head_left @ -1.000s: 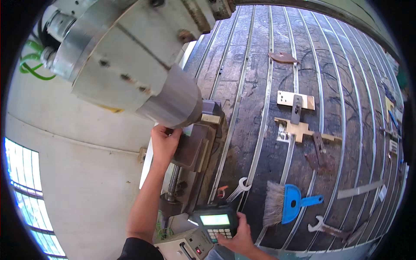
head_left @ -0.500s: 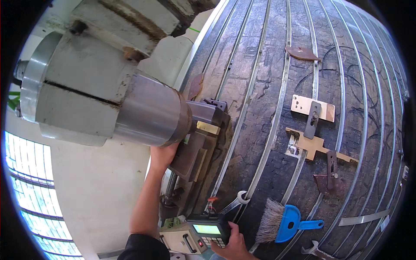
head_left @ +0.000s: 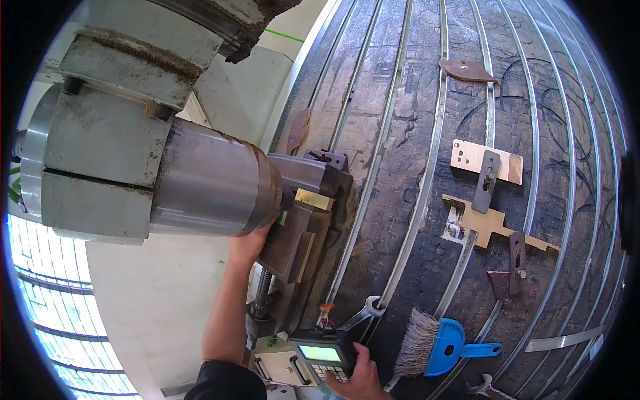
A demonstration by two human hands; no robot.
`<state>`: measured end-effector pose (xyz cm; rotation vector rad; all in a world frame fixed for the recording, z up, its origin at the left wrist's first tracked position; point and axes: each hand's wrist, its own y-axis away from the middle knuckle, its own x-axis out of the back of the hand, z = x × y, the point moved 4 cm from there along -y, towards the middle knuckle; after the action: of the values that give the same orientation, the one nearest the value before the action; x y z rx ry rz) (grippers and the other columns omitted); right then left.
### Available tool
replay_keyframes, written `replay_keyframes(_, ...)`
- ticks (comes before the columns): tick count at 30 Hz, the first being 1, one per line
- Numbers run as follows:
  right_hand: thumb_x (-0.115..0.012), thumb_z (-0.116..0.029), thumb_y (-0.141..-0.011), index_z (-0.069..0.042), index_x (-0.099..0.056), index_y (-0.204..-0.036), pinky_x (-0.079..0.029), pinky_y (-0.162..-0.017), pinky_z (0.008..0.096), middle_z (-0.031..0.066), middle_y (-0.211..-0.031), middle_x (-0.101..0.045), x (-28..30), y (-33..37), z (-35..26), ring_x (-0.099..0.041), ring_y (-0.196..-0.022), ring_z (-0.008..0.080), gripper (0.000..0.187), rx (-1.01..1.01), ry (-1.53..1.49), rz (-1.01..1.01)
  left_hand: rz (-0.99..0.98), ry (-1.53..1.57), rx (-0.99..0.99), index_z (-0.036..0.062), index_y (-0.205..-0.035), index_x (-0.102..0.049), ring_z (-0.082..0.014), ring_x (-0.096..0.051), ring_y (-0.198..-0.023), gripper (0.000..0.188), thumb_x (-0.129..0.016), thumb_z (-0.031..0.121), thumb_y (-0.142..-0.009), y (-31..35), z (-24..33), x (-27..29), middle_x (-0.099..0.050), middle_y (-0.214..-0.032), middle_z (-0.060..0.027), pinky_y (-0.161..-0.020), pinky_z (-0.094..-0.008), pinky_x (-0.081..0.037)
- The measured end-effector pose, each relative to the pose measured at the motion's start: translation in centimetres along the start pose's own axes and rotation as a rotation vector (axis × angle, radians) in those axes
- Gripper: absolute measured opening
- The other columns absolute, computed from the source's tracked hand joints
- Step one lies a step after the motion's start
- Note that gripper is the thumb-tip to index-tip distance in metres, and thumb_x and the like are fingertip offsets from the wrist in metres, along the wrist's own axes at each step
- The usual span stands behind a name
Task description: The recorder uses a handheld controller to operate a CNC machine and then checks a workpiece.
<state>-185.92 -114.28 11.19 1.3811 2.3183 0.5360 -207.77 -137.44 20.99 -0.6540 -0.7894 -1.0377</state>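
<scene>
My right hand [head_left: 363,381] is closed around a black handheld controller [head_left: 325,357] with a lit green screen. Its thumb lies at the lower keys. My left hand [head_left: 248,245] reaches up to the gap between the big cylindrical spindle [head_left: 213,180] and a vise [head_left: 290,243]. Its fingers are hidden behind the spindle, so whether they grip anything does not show. A brass-coloured workpiece [head_left: 315,199] sits at the vise jaws. The spindle's dark nose [head_left: 287,199] points toward the vise.
A slotted machine table [head_left: 373,267] spreads to the right. On it lie an open-end wrench [head_left: 368,310], a blue-handled brush [head_left: 443,347] and clamped brass plates [head_left: 483,221]. A dark clamp bar [head_left: 486,181] holds a drilled plate [head_left: 507,165]. A beige control box [head_left: 287,368] stands below the vise.
The spindle and its grey housing have shifted left relative to the vise, showing more of the dark nose. Both hands keep nearly the same places.
</scene>
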Motion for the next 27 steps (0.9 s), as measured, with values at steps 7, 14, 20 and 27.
replay_keyframes(7,-0.07,-0.025,-0.07,0.001,-0.029,-0.13,-0.045,-0.082,0.0461,0.03,-0.107,-0.054,0.5,0.0,-0.5,-0.055,-0.097,0.0432,0.077,-0.013,-0.032,-0.052,-0.012,0.016,0.024,0.0019,-0.103,-0.062,-0.0241,-0.058,-0.096,0.035,-0.071,0.021,-0.076,0.0,-0.6,0.0,-0.063,-0.103,-0.0114,-0.083,-0.0346,-0.044)
replay_keyframes(14,-0.067,-0.021,-0.072,0.002,-0.027,-0.131,-0.044,-0.083,0.0456,0.0297,-0.106,-0.055,0.7,-0.3,-1.0,-0.055,-0.098,0.0432,0.075,-0.164,0.026,-0.153,-0.027,0.075,-0.016,0.0017,-0.104,-0.062,-0.0239,-0.058,-0.096,0.033,-0.07,0.019,-0.077,-0.1,-0.7,-0.2,-0.063,-0.103,-0.0112,-0.084,-0.0347,-0.044)
replay_keyframes(20,-0.066,-0.021,-0.073,0.002,-0.028,-0.131,-0.044,-0.085,0.0447,0.0297,-0.108,-0.054,0.7,-0.3,-1.1,-0.055,-0.1,0.0425,0.073,-0.11,-0.042,-0.119,-0.017,0.086,0.072,0.0008,-0.107,-0.061,-0.0232,-0.056,-0.098,0.038,-0.07,0.023,-0.077,-0.1,-1.1,-0.2,-0.061,-0.107,-0.0112,-0.085,-0.0343,-0.043)
replay_keyframes(27,-0.065,-0.019,-0.073,0.003,-0.029,-0.13,-0.045,-0.085,0.0437,0.0293,-0.108,-0.055,0.7,-0.4,-1.1,-0.056,-0.1,0.0412,0.071,-0.023,-0.024,-0.048,-0.011,0.11,0.132,0.0009,-0.103,-0.062,-0.0164,-0.054,-0.093,0.031,-0.068,0.014,-0.076,0.1,-1.1,-0.1,-0.061,-0.101,-0.0055,-0.084,-0.0294,-0.041)
